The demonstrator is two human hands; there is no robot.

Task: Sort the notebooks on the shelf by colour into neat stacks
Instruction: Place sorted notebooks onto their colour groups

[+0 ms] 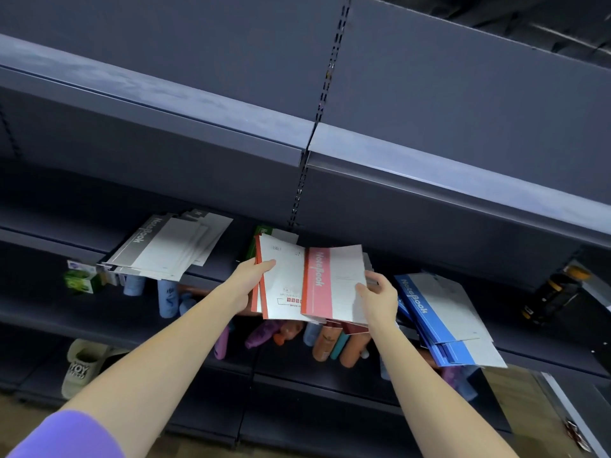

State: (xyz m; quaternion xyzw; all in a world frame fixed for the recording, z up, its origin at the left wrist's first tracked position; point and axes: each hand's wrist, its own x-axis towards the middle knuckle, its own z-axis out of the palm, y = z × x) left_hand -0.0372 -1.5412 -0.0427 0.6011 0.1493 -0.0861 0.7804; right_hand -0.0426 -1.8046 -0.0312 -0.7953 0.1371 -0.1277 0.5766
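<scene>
Red notebooks (314, 285) sit fanned on the shelf (211, 279), left hand (251, 276) gripping their left edge, right hand (377, 292) pinching the top one's right edge. Grey stack (165, 249) left, blue stack (443, 319) right.

"notebook" on grey notebook (139, 241), red notebook (320, 279), blue notebook (417, 300); "toy" on slipper (81, 366)

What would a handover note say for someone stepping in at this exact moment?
Left hand grips the left edge of the red notebooks; right hand holds the top red one by its right edge.
Grey stack lies left on the shelf, blue stack right; both are loosely fanned.
A green notebook peeks out behind the red ones.
Done: colours mostly grouped.
Left: square up red, place green, tidy all stacks.
</scene>
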